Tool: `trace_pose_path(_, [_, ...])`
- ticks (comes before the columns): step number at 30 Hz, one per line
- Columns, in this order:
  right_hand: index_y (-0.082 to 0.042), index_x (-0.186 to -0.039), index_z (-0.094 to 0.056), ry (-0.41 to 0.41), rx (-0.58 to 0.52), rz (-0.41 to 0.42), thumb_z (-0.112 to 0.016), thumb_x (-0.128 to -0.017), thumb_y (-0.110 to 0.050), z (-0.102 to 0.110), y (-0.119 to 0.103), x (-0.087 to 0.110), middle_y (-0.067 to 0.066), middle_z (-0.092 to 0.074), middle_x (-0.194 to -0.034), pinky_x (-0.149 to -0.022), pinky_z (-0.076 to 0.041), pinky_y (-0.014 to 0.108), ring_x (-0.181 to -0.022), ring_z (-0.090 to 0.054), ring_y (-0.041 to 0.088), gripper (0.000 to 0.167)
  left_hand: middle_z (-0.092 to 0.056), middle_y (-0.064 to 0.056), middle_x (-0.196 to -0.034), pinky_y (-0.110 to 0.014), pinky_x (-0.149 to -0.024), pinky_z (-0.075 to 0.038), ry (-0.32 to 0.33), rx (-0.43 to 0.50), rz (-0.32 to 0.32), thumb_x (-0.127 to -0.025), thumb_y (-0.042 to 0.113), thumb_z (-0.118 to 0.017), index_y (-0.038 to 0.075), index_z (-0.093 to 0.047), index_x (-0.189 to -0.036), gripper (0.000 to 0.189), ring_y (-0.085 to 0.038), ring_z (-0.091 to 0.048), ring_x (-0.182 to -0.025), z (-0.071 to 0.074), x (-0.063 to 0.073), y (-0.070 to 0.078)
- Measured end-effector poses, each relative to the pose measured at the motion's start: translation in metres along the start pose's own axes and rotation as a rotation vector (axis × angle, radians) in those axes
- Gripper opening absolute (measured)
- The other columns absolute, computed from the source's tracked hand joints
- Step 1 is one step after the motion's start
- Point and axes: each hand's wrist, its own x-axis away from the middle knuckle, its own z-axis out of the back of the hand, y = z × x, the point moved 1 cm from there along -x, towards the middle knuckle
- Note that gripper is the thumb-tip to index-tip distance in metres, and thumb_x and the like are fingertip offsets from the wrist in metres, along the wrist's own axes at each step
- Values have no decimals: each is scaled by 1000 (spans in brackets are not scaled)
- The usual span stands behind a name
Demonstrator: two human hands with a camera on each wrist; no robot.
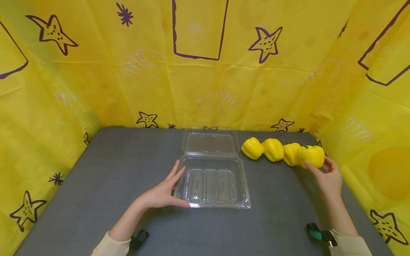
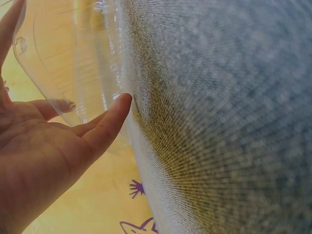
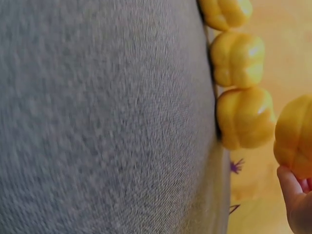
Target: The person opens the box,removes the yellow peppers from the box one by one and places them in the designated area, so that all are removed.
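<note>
A yellow bell pepper [image 1: 312, 156] is in my right hand [image 1: 330, 177], thumb at its near side and fingers at its right. The right wrist view shows this held pepper [image 3: 296, 136] raised off the table, apart from the others. Three more yellow bell peppers [image 1: 273, 149] sit in a row to its left, the held one overlapping the nearest in the head view. At the left side of a clear plastic clamshell box [image 1: 245, 177], my left hand [image 1: 161, 192] spreads its straight fingers along the rim, thumb at the front left corner. The box's lid [image 1: 209, 142] lies folded back, away from me.
The dark grey table [image 1: 112, 170] runs under everything. Yellow cloth [image 1: 205, 81] with starfish and fish drawings hangs behind it and on both sides, close to the right end of the pepper row. Black straps circle both wrists.
</note>
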Motion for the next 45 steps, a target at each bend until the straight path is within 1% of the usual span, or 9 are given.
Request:
trace_pose_path(5, [-17,-142,-46,30,16,-9,-87,-73,-28,5,4,-8,-16,-53,-97,-64,-42,5,-88,-49,-1,81,24,-4,-160,-55,-105,-35,-2,2,0,-74,31,-86,9,-5,-157,118,-36,-6,-146,0,0,0])
trace_pose_path(14, [-17,-141,-45,72,44,-53,-88,-72,-33,11,9,-23,-11,-49,-97,-61,-41,7,-82,-47,1,83,25,-4,-160,-55,-105,-35,-2,-1,0,-75,32,-86,10,-5,-157,118,-36,-6,-146,0,1,0])
trace_pose_path(19, [-13,-144,-41,83,121,-52,-85,-73,-39,14,14,-31,-10,-48,-100,-62,-41,7,-81,-46,-1,88,25,-5,-160,-56,-105,-35,-2,1,2,-75,32,-86,10,-5,-158,118,-36,-5,-146,0,0,0])
trace_pose_path(23, [-8,-146,-38,71,201,-38,-83,-74,-44,14,17,-38,-9,-47,-103,-63,-40,9,-81,-44,0,93,25,-5,-160,-56,-105,-34,-2,3,2,-75,32,-86,10,-5,-158,118,-36,-5,-146,0,0,0])
trace_pose_path(26, [-4,-148,-36,47,276,-20,-81,-75,-48,14,19,-43,-3,-48,-110,-67,-40,13,-87,-45,6,96,25,-5,-160,-56,-105,-34,-1,2,3,-75,32,-86,10,-5,-158,118,-37,-4,-146,0,0,0])
trace_pose_path(29, [-2,-149,-35,30,343,-1,-78,-76,-52,14,22,-47,1,-48,-116,-67,-39,18,-91,-45,13,98,25,-5,-160,-56,-105,-34,-1,2,6,-75,32,-86,10,-5,-158,118,-37,-4,-146,0,0,0])
trace_pose_path(31, [-1,-149,-34,21,367,4,-77,-76,-53,14,23,-49,4,-48,-118,-66,-39,19,-92,-45,16,99,25,-5,-160,-56,-105,-34,-2,1,7,-75,32,-86,10,-5,-158,118,-37,-5,-146,0,0,0])
trace_pose_path(39, [3,-146,-38,5,442,41,-76,-78,-53,12,25,-53,13,-50,-122,-64,-39,21,-91,-48,21,96,25,-5,-159,-54,-105,-36,-2,-1,7,-75,32,-86,10,-5,-158,118,-37,-8,-146,-1,2,0])
trace_pose_path(45, [4,-146,-36,-5,492,48,-73,-79,-56,10,25,-54,22,-47,-133,-68,-38,28,-104,-47,31,98,26,-1,-159,-53,-104,-38,-3,-1,4,-74,31,-86,8,-5,-157,118,-37,-13,-145,-1,2,2])
